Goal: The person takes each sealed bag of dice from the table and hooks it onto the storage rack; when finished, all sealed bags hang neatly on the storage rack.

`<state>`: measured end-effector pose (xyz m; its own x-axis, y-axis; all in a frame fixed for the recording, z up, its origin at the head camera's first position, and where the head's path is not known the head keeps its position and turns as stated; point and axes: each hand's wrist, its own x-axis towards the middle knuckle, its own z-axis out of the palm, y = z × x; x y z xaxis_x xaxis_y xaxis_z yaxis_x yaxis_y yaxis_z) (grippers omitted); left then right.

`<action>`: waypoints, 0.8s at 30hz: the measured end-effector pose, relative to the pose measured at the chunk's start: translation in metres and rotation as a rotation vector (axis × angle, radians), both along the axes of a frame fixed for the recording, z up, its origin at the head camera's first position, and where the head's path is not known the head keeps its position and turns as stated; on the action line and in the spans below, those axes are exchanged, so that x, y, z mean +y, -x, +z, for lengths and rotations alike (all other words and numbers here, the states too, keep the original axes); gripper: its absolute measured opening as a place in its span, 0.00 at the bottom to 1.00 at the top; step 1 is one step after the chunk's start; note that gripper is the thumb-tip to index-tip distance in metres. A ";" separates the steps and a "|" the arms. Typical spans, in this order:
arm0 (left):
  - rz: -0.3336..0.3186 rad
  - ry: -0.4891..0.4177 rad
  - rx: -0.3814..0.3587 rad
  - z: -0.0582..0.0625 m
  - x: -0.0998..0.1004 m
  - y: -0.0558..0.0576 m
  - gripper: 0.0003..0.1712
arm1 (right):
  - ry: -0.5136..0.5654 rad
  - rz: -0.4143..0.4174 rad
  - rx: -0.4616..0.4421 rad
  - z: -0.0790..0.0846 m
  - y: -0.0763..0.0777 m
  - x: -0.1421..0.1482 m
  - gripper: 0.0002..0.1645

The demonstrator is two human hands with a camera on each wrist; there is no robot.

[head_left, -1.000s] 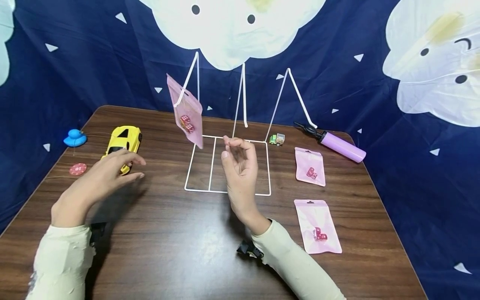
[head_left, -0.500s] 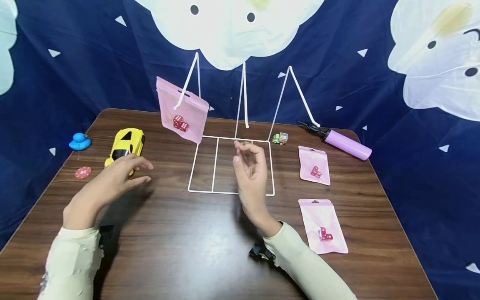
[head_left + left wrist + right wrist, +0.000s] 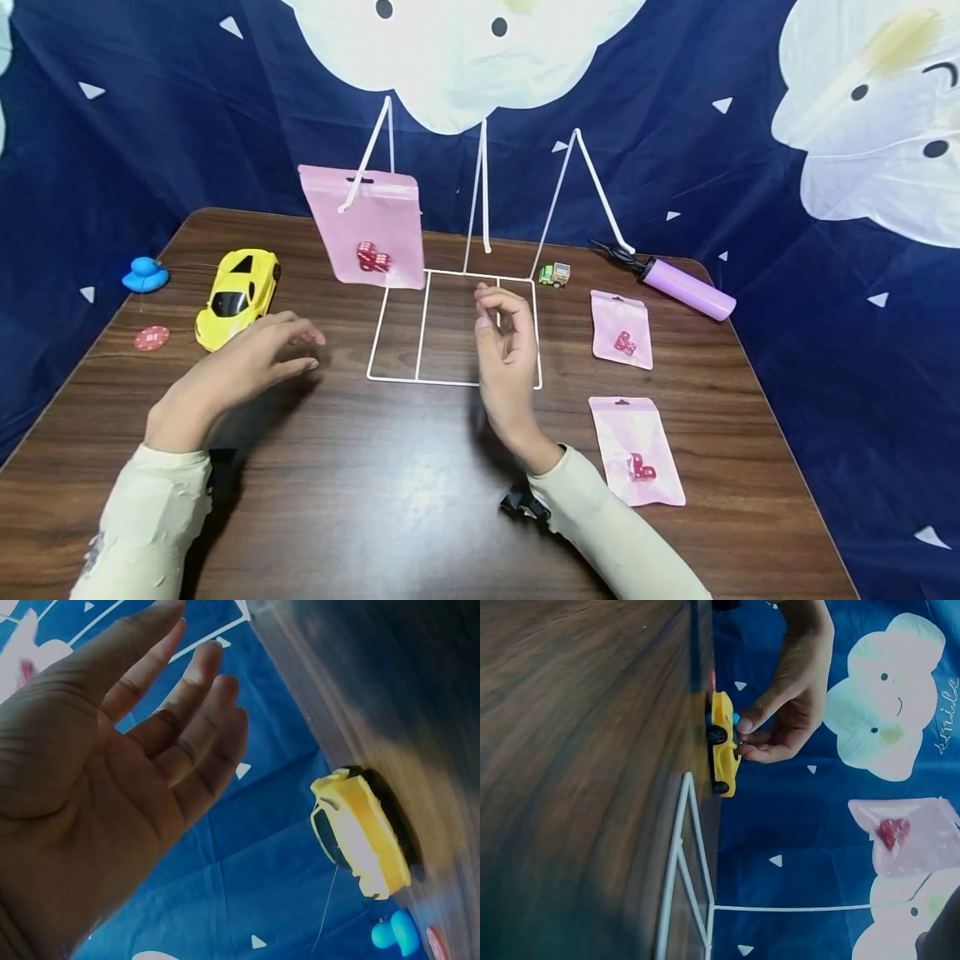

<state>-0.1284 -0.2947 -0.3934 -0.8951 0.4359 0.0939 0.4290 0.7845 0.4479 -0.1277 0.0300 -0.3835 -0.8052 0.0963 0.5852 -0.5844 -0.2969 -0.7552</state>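
A pink zip bag with red dice inside hangs by its slot on the left arm of a white wire rack, its face turned toward me. My left hand hovers in front of the yellow toy car, fingers loosely bent and holding nothing. Its bare palm fills much of the left wrist view. My right hand is raised over the right part of the rack's base, fingers loosely curled around nothing. Two more pink bags, one behind and one in front, lie on the right, each with red dice.
The rack's middle and right arms carry nothing. A small toy truck and a purple hand pump lie toward the back right. On the left are a blue rubber duck and a red poker chip.
The hanging bag has swung from nearly edge-on to facing me. My left hand has shifted right, uncovering more of the car, and my right hand has moved slightly right.
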 end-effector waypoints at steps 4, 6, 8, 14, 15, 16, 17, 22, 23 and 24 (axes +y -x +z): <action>-0.008 0.019 0.017 -0.002 0.001 0.001 0.13 | 0.002 -0.017 0.001 -0.005 -0.002 0.005 0.11; -0.014 0.027 0.020 -0.003 0.002 0.001 0.13 | -0.001 -0.016 0.004 -0.007 -0.002 0.008 0.11; -0.021 0.029 0.020 -0.003 0.005 0.001 0.13 | -0.006 -0.017 0.006 -0.008 -0.002 0.011 0.11; -0.033 0.039 0.016 -0.005 0.016 0.002 0.12 | -0.004 -0.043 -0.014 -0.011 -0.002 0.021 0.11; -0.034 0.039 0.015 -0.006 0.018 0.002 0.13 | -0.001 -0.045 -0.020 -0.012 -0.001 0.022 0.11; -0.037 0.035 0.015 -0.006 0.019 0.002 0.13 | 0.002 -0.047 -0.025 -0.013 -0.001 0.023 0.11; -0.040 0.034 0.016 -0.007 0.020 0.002 0.12 | 0.005 -0.048 -0.030 -0.013 -0.001 0.025 0.11; -0.048 0.039 0.021 -0.011 0.025 0.004 0.10 | 0.000 -0.057 -0.042 -0.014 -0.002 0.031 0.12; -0.049 0.042 0.022 -0.012 0.026 0.005 0.10 | -0.004 -0.061 -0.043 -0.014 -0.002 0.033 0.12; -0.050 0.044 0.024 -0.012 0.026 0.005 0.10 | -0.009 -0.066 -0.046 -0.015 -0.002 0.034 0.12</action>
<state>-0.1334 -0.2687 -0.4055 -0.8699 0.4841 0.0948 0.4783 0.7807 0.4022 -0.1252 0.0636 -0.3983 -0.8234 0.1446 0.5488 -0.5670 -0.2519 -0.7843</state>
